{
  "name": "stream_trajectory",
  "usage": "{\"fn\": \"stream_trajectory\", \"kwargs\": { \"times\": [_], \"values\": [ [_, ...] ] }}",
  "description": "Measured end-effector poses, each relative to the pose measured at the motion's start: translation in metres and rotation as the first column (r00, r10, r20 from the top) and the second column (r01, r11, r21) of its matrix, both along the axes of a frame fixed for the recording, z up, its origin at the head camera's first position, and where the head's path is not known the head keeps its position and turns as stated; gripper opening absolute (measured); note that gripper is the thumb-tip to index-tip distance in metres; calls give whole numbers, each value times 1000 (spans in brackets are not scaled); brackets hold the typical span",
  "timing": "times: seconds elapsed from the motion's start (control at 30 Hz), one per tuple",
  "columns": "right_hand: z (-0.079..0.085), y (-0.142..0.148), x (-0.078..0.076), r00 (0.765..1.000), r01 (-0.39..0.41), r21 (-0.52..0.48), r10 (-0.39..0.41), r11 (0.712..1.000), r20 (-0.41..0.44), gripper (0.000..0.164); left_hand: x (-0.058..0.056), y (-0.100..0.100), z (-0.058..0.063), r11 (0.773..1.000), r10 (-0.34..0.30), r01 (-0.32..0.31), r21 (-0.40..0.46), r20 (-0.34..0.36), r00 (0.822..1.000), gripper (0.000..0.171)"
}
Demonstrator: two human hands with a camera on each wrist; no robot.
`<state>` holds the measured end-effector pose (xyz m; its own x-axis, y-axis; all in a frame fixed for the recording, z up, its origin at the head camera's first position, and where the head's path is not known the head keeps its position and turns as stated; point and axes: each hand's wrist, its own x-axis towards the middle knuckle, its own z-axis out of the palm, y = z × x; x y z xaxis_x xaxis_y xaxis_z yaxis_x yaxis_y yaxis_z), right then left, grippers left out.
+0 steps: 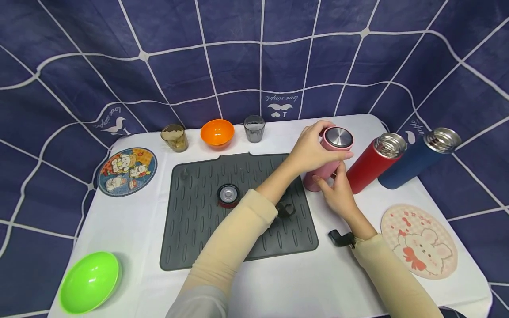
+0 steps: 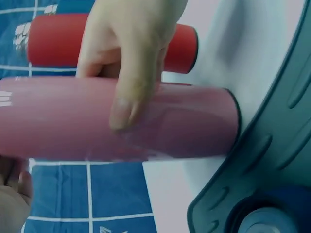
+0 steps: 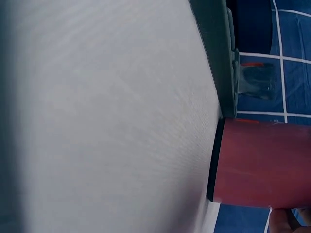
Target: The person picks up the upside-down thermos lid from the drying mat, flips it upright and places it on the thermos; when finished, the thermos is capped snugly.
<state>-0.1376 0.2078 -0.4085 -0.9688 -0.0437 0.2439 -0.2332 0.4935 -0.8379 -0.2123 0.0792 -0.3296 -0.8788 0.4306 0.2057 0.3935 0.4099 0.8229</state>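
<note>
The pink bottle [image 2: 92, 120] looks smooth (lid top [image 1: 339, 137] metallic).

We see kitchen-style tabletop: white table [image 1: 137, 260] with ribbed mat [image 1: 199, 207], orange bowl [image 1: 217, 132], grey glass [image 1: 254, 130], pink flask [image 2: 184, 124]. Navy grid cloth [image 1: 232, 24] (printed "love simple") hides surroundings; home or studio, we cannot tell.

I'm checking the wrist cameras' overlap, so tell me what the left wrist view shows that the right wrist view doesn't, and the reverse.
Only the left wrist view: the red bottle, a sliver of the blue bottle, and part of the left hand.
Only the right wrist view: a see-through cup.
Both: the pink bottle, the right hand on it, the mat, white tabletop and blue gridded cloth.
</note>
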Motion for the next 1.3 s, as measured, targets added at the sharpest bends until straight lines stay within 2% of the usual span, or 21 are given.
{"fn": "stream_trajectory", "kwargs": {
  "times": [0.17,0.27,0.33,0.43,0.5,0.57,0.63,0.7,0.8,0.87,0.97,1.07,1.17,1.23,1.3],
  "values": [
    [1,1,0,1000,-28,-4,28,1000,5,68,-4,-7,8,993,-69,69,-100,-4,998,71],
    [1,2,0,999,-29,4,29,1000,12,69,-3,-9,9,989,-95,95,-115,11,995,72],
    [0,1,0,1000,-20,4,20,1000,16,68,-1,-6,7,994,-68,70,-80,21,997,77],
    [-1,1,0,1000,-4,-4,4,1000,9,65,5,2,2,1000,7,-7,8,-7,1000,83],
    [-1,1,0,1000,1,-10,-1,1000,5,64,7,5,0,998,48,-46,46,-36,998,83],
    [-1,1,0,1000,2,-7,-2,1000,3,64,7,5,-1,997,61,-58,55,-59,996,79],
    [0,1,0,1000,1,0,-1,1000,6,65,4,3,1,999,28,-26,44,-53,998,74],
    [0,1,0,1000,-6,11,6,1000,9,67,0,-2,4,999,-40,41,18,-34,999,71],
    [2,2,0,1000,-20,22,19,1000,10,68,-7,-8,11,989,-149,148,-19,-13,989,70],
    [2,2,1,1000,-26,23,26,999,12,68,-8,-9,13,982,-182,181,-46,-7,983,71],
    [0,3,0,1000,-15,32,14,999,17,68,-4,-4,12,988,-143,143,-49,8,990,80],
    [-5,4,-2,1000,-17,27,17,999,9,66,3,3,8,999,-33,33,-31,-13,999,86],
    [-5,4,-2,1000,-29,19,29,999,-4,67,5,7,4,998,60,-62,-27,-58,997,82],
    [-2,2,-2,999,-34,16,34,999,-11,66,5,6,5,996,70,-73,-44,-71,995,75],
    [-1,3,-1,999,-36,25,36,999,-12,67,2,3,7,997,23,-27,-71,-58,998,72]
  ]
}}
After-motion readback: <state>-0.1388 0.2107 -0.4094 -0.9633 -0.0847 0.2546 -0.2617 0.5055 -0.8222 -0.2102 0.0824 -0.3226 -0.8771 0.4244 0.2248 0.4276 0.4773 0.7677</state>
